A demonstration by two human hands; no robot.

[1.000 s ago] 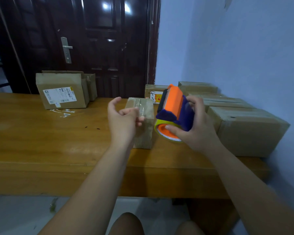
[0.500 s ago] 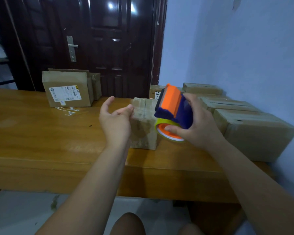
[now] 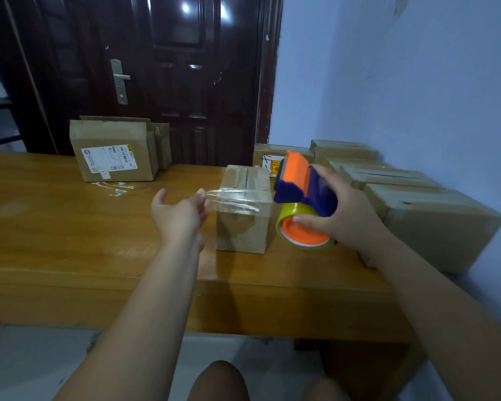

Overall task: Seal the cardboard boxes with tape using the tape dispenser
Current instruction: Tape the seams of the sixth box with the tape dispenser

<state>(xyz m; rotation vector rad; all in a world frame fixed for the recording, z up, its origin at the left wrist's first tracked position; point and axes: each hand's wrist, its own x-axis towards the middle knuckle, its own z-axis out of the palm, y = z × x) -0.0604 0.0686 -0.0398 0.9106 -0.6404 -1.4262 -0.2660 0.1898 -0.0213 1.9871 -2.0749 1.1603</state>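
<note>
So the small cardboard box (image 3: 245, 224) is sitting upright near the front middle of the wooden table (image 3: 55, 227), with a dark seam running along its top. A strip of clear tape (image 3: 235, 199) is stretched across in front of its upper part, running from the tape dispenser (image 3: 298, 180) over to the left hand (image 3: 180, 215).

That hand looks pretty open: fingers mostly straight, thumb spread off to the side, the tape end stuck at the fingertips. The right hand (image 3: 347, 221) is wrapped around the orange and blue dispenser, just right of the box, thumb on the orange hub of the yellowish roll.

More brown boxes (image 3: 434, 221) are lined up along the blue wall on the right. A labelled box (image 3: 113, 151) sits further back left, by the dark door (image 3: 171, 68).
</note>
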